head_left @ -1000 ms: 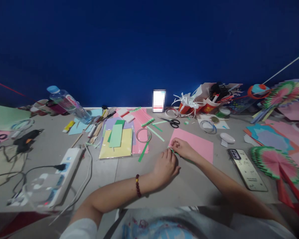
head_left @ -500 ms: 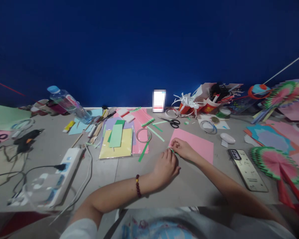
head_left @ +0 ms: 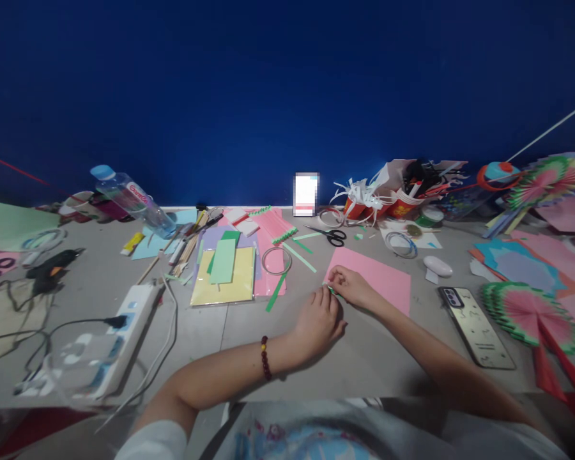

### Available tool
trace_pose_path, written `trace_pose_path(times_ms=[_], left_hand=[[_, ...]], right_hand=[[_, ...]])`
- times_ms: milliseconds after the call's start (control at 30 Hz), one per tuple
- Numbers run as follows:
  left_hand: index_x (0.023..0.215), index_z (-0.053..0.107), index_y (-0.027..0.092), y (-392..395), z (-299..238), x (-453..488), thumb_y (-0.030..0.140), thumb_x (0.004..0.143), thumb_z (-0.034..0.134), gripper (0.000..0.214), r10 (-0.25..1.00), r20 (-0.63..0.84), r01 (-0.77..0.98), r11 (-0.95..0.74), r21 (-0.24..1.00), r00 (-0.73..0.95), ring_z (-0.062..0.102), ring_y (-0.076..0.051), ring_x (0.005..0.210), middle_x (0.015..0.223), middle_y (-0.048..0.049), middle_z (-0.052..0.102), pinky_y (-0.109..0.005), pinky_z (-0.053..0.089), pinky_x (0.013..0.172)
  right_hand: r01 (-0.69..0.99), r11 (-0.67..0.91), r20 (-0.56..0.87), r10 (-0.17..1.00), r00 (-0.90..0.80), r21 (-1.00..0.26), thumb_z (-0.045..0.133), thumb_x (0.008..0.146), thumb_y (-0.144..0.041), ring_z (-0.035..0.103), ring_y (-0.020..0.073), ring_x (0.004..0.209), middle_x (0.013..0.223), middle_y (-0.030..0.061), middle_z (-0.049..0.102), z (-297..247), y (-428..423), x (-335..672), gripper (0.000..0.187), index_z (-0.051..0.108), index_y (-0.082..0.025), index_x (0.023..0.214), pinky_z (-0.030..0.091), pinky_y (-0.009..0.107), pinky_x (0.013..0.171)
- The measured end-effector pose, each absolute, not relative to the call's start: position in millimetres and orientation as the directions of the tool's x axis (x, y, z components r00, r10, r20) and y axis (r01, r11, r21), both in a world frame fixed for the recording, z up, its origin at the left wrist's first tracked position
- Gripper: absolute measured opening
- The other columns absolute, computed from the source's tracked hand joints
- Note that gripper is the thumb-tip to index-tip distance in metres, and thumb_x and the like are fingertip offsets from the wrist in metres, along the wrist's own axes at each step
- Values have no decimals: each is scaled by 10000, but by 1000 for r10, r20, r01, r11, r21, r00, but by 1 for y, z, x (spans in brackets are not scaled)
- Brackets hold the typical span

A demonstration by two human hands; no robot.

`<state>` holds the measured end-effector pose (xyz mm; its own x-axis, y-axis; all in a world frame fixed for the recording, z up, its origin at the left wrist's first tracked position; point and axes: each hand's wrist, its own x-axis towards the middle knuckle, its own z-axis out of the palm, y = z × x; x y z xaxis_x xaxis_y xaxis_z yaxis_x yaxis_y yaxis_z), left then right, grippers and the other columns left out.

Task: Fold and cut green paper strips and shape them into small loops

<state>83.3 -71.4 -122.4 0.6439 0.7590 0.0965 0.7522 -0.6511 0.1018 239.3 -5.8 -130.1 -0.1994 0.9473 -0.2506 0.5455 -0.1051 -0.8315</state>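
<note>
A pink sheet of paper (head_left: 378, 275) lies on the grey desk, partly beneath my right hand (head_left: 352, 285). At its near-left edge a small bit of green paper strip (head_left: 333, 291) shows between my hands. The fingertips of my right hand pinch together at that edge. My left hand (head_left: 320, 322) rests palm down just in front, its fingers curled together with their tips against the strip. Most of the strip is hidden by the fingers.
Black scissors (head_left: 335, 237) and a tape ring (head_left: 276, 260) lie beyond my hands. A yellow paper pack (head_left: 225, 287) and power strip (head_left: 127, 338) are on the left. A phone (head_left: 476, 329) and a pleated paper fan (head_left: 531, 316) lie on the right.
</note>
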Motion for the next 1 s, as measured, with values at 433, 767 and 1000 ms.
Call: trace_pose_path(times_ms=[433,767,1000], left_hand=[[1196,547,30,-63,-117,78,485,892,514,548,697,114,693,-717,73,708,483,-345,1218,1259,-232,564,-437,383,1001],[1097,568,101,-39,-110,67,275,867,491,299,590,57,578,-804,142,806,538,-288,1039,1067,-144,612,-412,457,867],[972,594,104,-34,-102,65,213,814,520,206,600,10,588,-788,184,800,585,-256,953,997,-133,630,-379,465,818]], right_hand=[[567,-113,-269,942,-200,-816,567,758,-292,478,114,526,576,-59,508,-122,-7,238,96,537,-212,800,372,225,530],[497,-210,-356,908,-219,-842,597,744,-325,485,94,450,595,-59,531,-116,-11,244,159,510,-210,812,369,209,421],[539,-178,-327,925,-193,-823,596,742,-305,499,94,471,562,-72,496,-107,-18,261,150,518,-204,822,375,207,459]])
